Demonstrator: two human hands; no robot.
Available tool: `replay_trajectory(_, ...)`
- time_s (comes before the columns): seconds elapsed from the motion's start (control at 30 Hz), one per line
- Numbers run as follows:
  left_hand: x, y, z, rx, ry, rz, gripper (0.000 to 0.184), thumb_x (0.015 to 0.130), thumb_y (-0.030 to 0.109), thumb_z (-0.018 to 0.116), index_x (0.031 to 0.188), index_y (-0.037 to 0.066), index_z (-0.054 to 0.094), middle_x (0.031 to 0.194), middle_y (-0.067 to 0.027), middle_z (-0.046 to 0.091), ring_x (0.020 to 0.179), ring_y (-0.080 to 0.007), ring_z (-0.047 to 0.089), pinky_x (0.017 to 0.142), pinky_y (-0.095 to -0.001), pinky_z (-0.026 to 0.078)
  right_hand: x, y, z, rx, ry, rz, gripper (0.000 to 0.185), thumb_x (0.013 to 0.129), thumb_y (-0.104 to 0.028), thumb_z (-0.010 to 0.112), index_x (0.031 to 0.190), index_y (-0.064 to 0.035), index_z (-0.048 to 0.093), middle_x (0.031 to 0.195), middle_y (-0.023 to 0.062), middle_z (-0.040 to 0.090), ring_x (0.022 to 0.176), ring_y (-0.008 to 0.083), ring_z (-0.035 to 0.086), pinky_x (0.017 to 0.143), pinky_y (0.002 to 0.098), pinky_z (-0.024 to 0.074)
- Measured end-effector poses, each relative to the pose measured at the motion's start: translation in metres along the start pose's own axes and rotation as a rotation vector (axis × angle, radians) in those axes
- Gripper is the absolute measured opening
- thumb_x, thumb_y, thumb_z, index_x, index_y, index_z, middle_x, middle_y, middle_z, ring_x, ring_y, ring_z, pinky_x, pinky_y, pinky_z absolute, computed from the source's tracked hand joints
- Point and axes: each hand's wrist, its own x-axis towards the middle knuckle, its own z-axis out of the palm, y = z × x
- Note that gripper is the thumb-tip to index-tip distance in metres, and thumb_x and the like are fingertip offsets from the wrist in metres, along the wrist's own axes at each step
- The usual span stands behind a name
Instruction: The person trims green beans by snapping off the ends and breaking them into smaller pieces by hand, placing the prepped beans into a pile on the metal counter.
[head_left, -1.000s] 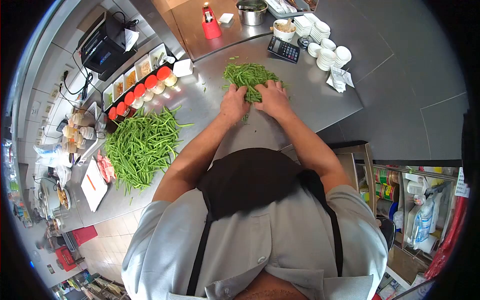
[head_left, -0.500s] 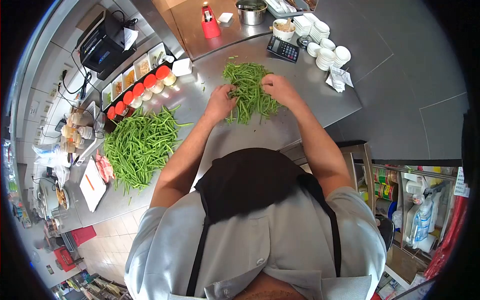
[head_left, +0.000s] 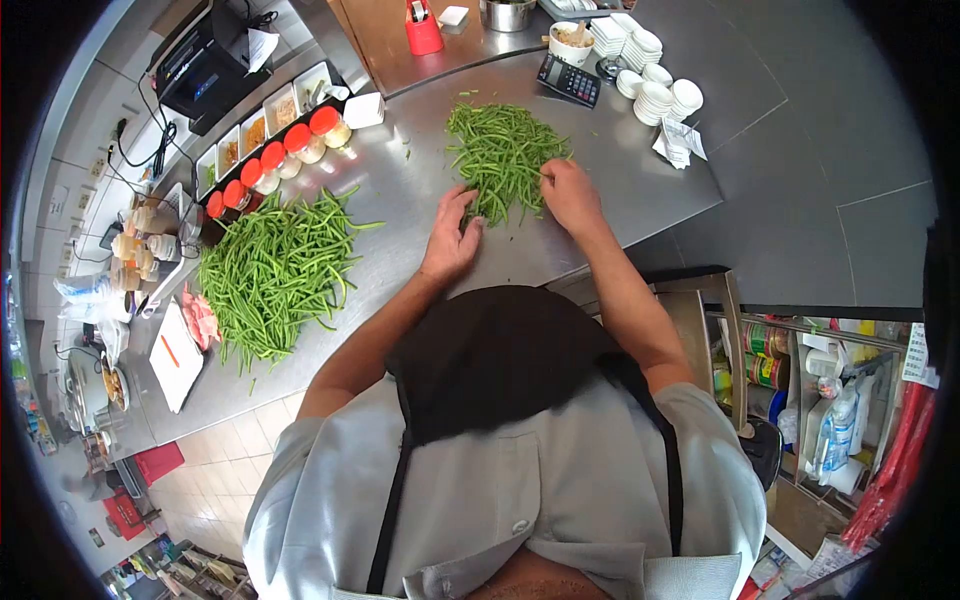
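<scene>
A loose heap of cut green beans (head_left: 500, 150) lies on the steel counter in front of me. At its lower left edge rests my left hand (head_left: 453, 238), thumb apart from the fingers, fingertips by the beans and nothing visibly held. My right hand (head_left: 573, 196) is closed at the heap's right edge, its curled fingers touching the beans; whatever is between the fingertips is hidden. A larger pile of long green beans (head_left: 275, 275) spreads to the left, apart from both hands.
Red-lidded jars (head_left: 303, 143) and a row of seasoning trays (head_left: 255, 132) line the left wall. A calculator (head_left: 568, 80), stacked white dishes (head_left: 655, 100) and paper slips (head_left: 680, 143) sit toward the counter's right end. A red tape dispenser (head_left: 424, 30) stands at the back.
My left hand has drawn back toward me and its fingers have opened out. My right hand has shifted slightly nearer, staying at the heap's right side. The camera view has shifted slightly.
</scene>
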Motion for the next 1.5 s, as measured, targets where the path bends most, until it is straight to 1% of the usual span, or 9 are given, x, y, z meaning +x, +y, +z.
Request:
replay_trajectory(0.13, 0.018, -0.005, 0.012, -0.377, -0.009, -0.19, 0.044, 0.098, 0.01, 0.063, 0.141, 0.003, 0.058, 0.155, -0.0277, 0.046, 0.146, -0.0414, 0.044, 0.123, -0.0441, 0.034, 0.012, -0.002, 0.005, -0.178, -0.019, 0.026, 0.017, 0.094, -0.017, 0.066, 0.105, -0.0081, 0.072, 0.117, 0.0173, 0.066, 0.108, 0.0416, 0.067, 0.093, 0.0531, 0.0553)
replay_trajectory(0.33, 0.028, 0.041, -0.01, 0.289, 0.029, 0.122, 0.041, 0.093, 0.012, 0.071, 0.134, 0.008, 0.067, 0.125, -0.0183, 0.064, 0.113, -0.0358, 0.059, 0.101, -0.0426, 0.048, -0.013, -0.033, -0.028, -0.127, -0.101, -0.097, 0.014, 0.093, -0.019, 0.067, 0.098, -0.0064, 0.07, 0.104, 0.0163, 0.069, 0.1, 0.0407, 0.069, 0.086, 0.0536, 0.0554)
replay_trajectory(0.53, 0.052, 0.056, 0.001, 0.384, -0.141, 0.25, 0.03, 0.09, 0.012, 0.075, 0.12, 0.007, 0.077, 0.097, -0.0157, 0.068, 0.095, -0.0359, 0.063, 0.087, -0.0424, 0.053, -0.035, -0.049, -0.046, 0.035, -0.212, -0.165, 0.014, 0.093, -0.019, 0.069, 0.098, -0.0062, 0.071, 0.099, 0.016, 0.072, 0.093, 0.0372, 0.071, 0.08, 0.0495, 0.0559)
replay_trajectory(0.73, 0.058, 0.054, 0.016, -0.238, 0.048, -0.17, 0.017, 0.1, 0.014, 0.072, 0.109, 0.003, 0.079, 0.097, -0.0092, 0.074, 0.088, -0.0224, 0.066, 0.085, -0.0378, 0.053, -0.017, -0.028, -0.065, 0.324, -0.236, -0.082, 0.02, 0.095, -0.017, 0.069, 0.108, -0.0036, 0.076, 0.105, 0.0167, 0.075, 0.097, 0.0327, 0.072, 0.085, 0.0426, 0.0563)
replay_trajectory(1.03, 0.054, 0.068, 0.014, -0.803, -0.032, -0.555, 0.024, 0.11, 0.017, 0.06, 0.121, -0.001, 0.072, 0.09, 0.0007, 0.066, 0.077, -0.0062, 0.057, 0.07, -0.0246, 0.048, -0.016, -0.019, -0.044, 0.477, -0.367, -0.191, 0.021, 0.097, -0.016, 0.066, 0.11, -0.0015, 0.075, 0.103, 0.0169, 0.075, 0.096, 0.0321, 0.072, 0.087, 0.0417, 0.0558)
replay_trajectory(1.23, 0.049, 0.075, 0.016, -0.811, 0.02, -0.582, 0.024, 0.11, 0.018, 0.06, 0.118, -0.002, 0.07, 0.087, 0.001, 0.065, 0.076, -0.0069, 0.056, 0.07, -0.0243, 0.049, -0.011, -0.011, -0.031, 0.263, -0.328, -0.343, 0.02, 0.097, -0.017, 0.066, 0.104, 0.0008, 0.073, 0.098, 0.0129, 0.075, 0.088, 0.0253, 0.071, 0.081, 0.0387, 0.0555)
replay_trajectory(1.33, 0.044, 0.077, 0.016, -0.779, -0.011, -0.585, 0.023, 0.111, 0.017, 0.058, 0.118, -0.001, 0.069, 0.092, -0.001, 0.068, 0.08, -0.0083, 0.061, 0.075, -0.0254, 0.053, -0.008, -0.005, -0.025, 0.356, -0.436, -0.29, 0.022, 0.095, -0.024, 0.067, 0.098, -0.0029, 0.072, 0.1, 0.0169, 0.074, 0.087, 0.0318, 0.072, 0.078, 0.0407, 0.0561)
replay_trajectory(1.43, 0.036, 0.072, 0.013, -1.061, -0.069, -0.646, 0.023, 0.111, 0.017, 0.055, 0.12, -0.001, 0.067, 0.101, -0.005, 0.071, 0.088, -0.0112, 0.067, 0.083, -0.0284, 0.057, 0.0, 0.01, -0.008, 1.042, -0.835, 0.225, 0.021, 0.096, -0.025, 0.066, 0.096, -0.0041, 0.071, 0.096, 0.0173, 0.073, 0.085, 0.0325, 0.072, 0.075, 0.0426, 0.0557)
replay_trajectory(1.5, 0.027, 0.065, 0.016, -1.187, -0.062, -0.689, 0.023, 0.112, 0.016, 0.053, 0.121, 0.0, 0.066, 0.105, -0.0075, 0.072, 0.093, -0.0155, 0.07, 0.088, -0.0317, 0.059, 0.004, 0.01, -0.016, 0.873, -0.873, 0.042, 0.025, 0.096, -0.029, 0.066, 0.095, -0.0037, 0.071, 0.094, 0.0175, 0.073, 0.083, 0.0338, 0.071, 0.073, 0.0444, 0.0553)
